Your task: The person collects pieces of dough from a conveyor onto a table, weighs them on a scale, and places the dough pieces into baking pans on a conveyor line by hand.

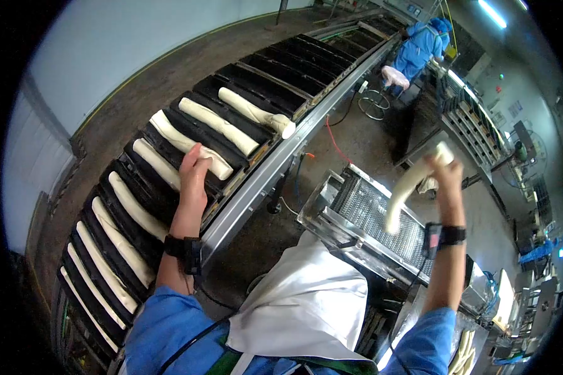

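Long pale dough rolls lie side by side in the black troughs of a conveyor line. My left hand [195,169] is over one dough roll [172,130], its fingers closed about the roll near its lower right end. A shorter stretch of that roll shows past my fingers. Two more dough rolls, a straight one [219,125] and one with a folded, lumpy end [256,112], lie just beyond it. On the right, my right hand [445,175] grips a limp, curved dough strip [408,187] in the air above a metal mesh belt [375,209]; the strip is blurred by motion.
The conveyor's metal side rail [306,128] runs diagonally between the troughs and me. A co-worker in blue [419,50] stands at the far end. More dough strips [463,353] lie at the lower right. A slatted rack [472,134] stands at the right.
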Available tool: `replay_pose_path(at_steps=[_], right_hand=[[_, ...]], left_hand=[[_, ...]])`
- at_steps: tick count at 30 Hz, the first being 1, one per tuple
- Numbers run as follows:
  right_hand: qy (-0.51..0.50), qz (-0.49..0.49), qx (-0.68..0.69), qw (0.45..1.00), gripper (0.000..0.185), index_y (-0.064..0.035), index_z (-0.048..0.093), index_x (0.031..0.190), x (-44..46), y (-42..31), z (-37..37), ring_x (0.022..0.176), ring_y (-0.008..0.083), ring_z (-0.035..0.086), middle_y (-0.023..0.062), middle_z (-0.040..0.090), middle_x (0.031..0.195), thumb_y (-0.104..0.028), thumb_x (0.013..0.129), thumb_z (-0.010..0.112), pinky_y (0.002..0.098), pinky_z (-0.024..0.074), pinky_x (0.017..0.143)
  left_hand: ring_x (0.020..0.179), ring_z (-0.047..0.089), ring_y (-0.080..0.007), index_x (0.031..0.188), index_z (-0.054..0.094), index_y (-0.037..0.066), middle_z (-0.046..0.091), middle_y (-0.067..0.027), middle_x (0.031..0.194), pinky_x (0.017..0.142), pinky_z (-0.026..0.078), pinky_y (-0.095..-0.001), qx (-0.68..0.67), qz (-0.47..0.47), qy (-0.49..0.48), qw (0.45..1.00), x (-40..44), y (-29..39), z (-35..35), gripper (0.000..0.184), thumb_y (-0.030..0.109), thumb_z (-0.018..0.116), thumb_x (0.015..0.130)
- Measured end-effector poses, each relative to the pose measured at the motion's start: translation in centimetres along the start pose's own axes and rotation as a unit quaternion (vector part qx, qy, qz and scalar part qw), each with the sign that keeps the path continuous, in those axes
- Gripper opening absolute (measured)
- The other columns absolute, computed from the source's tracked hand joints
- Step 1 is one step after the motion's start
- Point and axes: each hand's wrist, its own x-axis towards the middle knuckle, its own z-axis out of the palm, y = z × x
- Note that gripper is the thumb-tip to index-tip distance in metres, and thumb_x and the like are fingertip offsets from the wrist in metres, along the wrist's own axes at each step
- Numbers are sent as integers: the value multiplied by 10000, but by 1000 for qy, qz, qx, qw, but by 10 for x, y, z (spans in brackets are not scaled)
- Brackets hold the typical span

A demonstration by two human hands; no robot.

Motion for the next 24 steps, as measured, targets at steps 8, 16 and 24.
replay_pose_path(at_steps=[8, 16, 24], right_hand=[[-268, -84, 352, 893, 652, 7, 341, 1395, 66, -90, 28, 1272, 320, 422, 219, 408, 1377, -146, 838, 641, 425, 386, 1052], [-241, 106, 1, 965, 594, 31, 419, 1339, 76, 111, -6, 1264, 249, 445, 165, 458, 1376, -41, 796, 649, 344, 373, 1032], [-184, 161, -501, 830, 283, 21, 650, 884, 32, 310, -119, 864, 396, 632, 259, 647, 875, -183, 688, 649, 447, 506, 742]], left_hand=[[1337, 265, -327, 1462, 169, 59, 196, -214, 1471, 1095, 220, -450, 174, -33, 145, 974, 72, 17, 30, 831, 155, 655, 794], [1332, 257, -296, 1389, 353, 45, 279, -172, 1415, 1079, 263, -446, 272, -144, 165, 937, 103, 5, 6, 714, 246, 691, 793], [1245, 386, -338, 1235, 496, 85, 434, -192, 1291, 1045, 296, -413, 535, 222, 108, 808, 96, 9, 115, 586, 163, 732, 705]])
